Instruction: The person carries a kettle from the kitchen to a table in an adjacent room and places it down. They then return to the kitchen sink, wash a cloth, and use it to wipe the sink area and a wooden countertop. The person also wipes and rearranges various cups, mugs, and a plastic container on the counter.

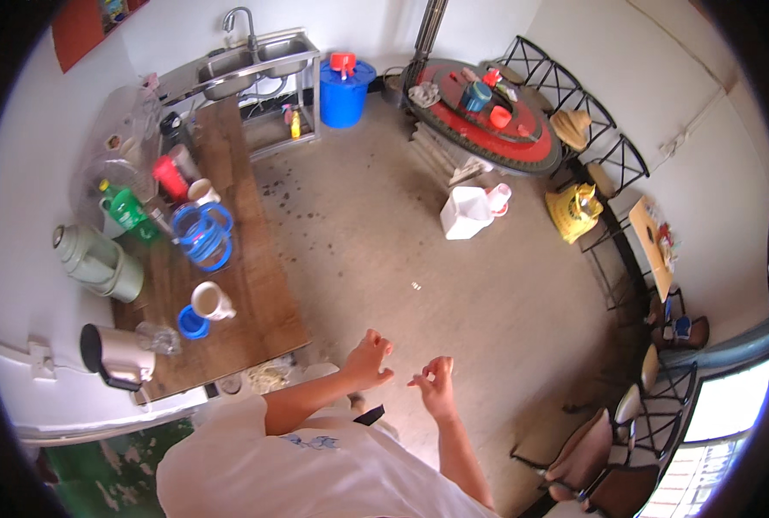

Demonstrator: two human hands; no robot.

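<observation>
Both hands are held in the air over the floor in front of my body. My left hand (369,361) has loosely curled fingers with the thumb apart from them, and nothing shows in it. To its right, my right hand (437,390) is raised with bent fingers and the thumb pointing toward the left hand; I see nothing held there either. The hands do not touch each other. Nearest to the left hand is the corner of a wooden table (264,319), which bears a white mug (213,301), a blue lid (193,322) and a clear jug with blue trim (201,237).
A kettle (117,354), thermos (100,263) and green bottle (130,211) crowd the table's left. Beyond are a steel sink (229,82), blue bucket (343,99), white bin (464,214) and round red table (523,142). A yellow bag (572,214) and several chairs line the right wall.
</observation>
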